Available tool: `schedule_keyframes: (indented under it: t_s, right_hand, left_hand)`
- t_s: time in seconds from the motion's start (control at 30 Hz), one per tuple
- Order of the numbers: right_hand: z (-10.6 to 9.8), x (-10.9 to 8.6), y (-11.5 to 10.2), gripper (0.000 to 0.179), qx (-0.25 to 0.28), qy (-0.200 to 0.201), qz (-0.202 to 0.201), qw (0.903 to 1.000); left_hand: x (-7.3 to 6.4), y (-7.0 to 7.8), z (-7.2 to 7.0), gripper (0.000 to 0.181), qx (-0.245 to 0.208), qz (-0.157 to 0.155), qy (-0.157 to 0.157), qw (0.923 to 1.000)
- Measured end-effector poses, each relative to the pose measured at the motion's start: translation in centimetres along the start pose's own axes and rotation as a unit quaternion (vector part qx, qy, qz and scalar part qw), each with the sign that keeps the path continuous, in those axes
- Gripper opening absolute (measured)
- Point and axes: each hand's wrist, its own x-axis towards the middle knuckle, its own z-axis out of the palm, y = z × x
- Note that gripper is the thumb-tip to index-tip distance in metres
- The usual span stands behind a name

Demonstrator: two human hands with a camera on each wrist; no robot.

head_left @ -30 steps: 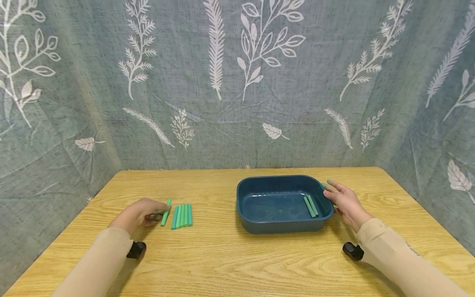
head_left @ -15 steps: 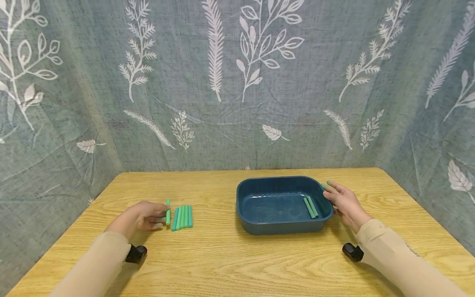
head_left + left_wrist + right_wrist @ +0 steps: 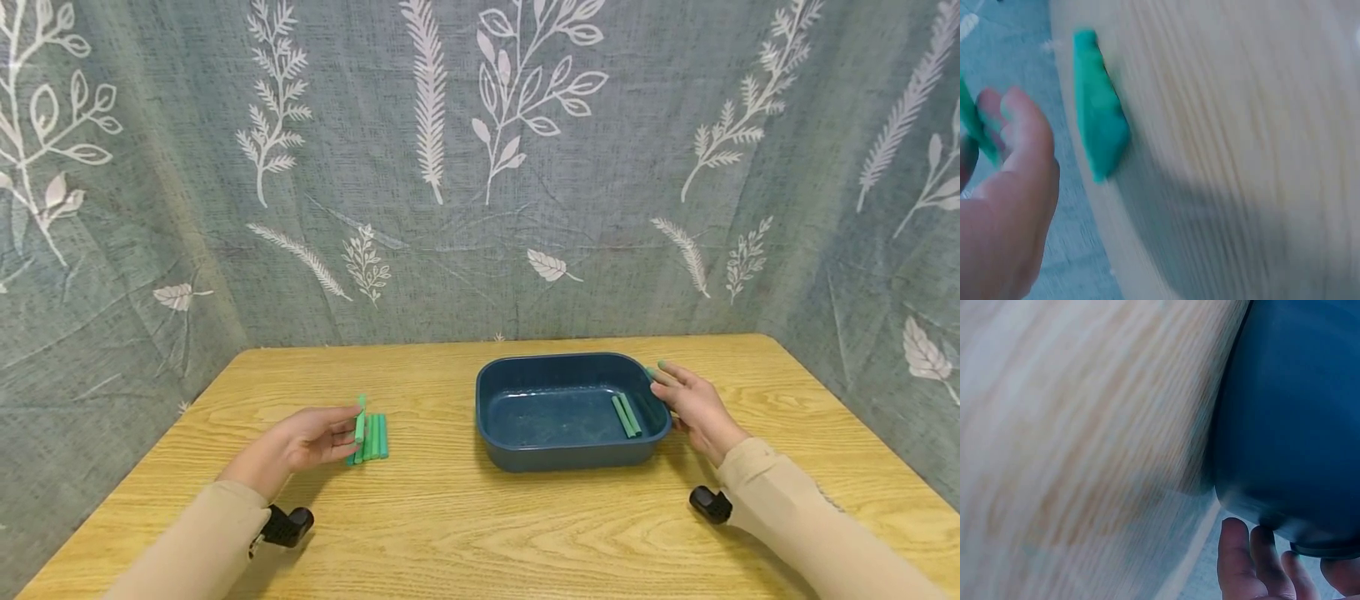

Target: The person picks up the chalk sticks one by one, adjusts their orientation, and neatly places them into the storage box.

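Near the left edge of the table (image 3: 450, 525), our left hand (image 3: 318, 438) pinched a green stick (image 3: 359, 429); slackening risked scattering the row (image 3: 383, 437). Our right hand (image 3: 697, 412), relaxed, touched the bin (image 3: 570, 457).

A long beige fabric sleeve (image 3: 191, 542) covers the left forearm, leaving the left hand (image 3: 311, 437) bare. A matching beige fabric sleeve (image 3: 802, 517), creased near its end, covers the right forearm and bares the right hand (image 3: 699, 414); a small grey marking (image 3: 831, 501) runs along its upper edge. Black, round-ended devices (image 3: 298, 521) protrude beneath both wrists.
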Motion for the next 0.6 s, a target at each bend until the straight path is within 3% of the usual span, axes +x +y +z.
schedule_keyframes:
  t_s: [0.1,0.23,0.6]
  right_hand:
    - [0.0,0.0,0.0,0.062,0.0,0.001,0.0,1.0]
    - [0.1,0.0,-0.1,0.062,0.003,0.005,0.0,1.0]
    - [0.2,-0.1,0.0,0.063,0.002,0.006,-0.002,1.0]
  left_hand:
    - [-0.2,-0.1,0.8,0.017,-0.06,0.015,-0.029,0.9976]
    - [-0.4,0.2,1.6,0.028,-0.089,0.027,-0.048,0.9945]
    - [-0.1,0.8,3.5,0.012,-0.053,0.042,-0.04,0.9969]
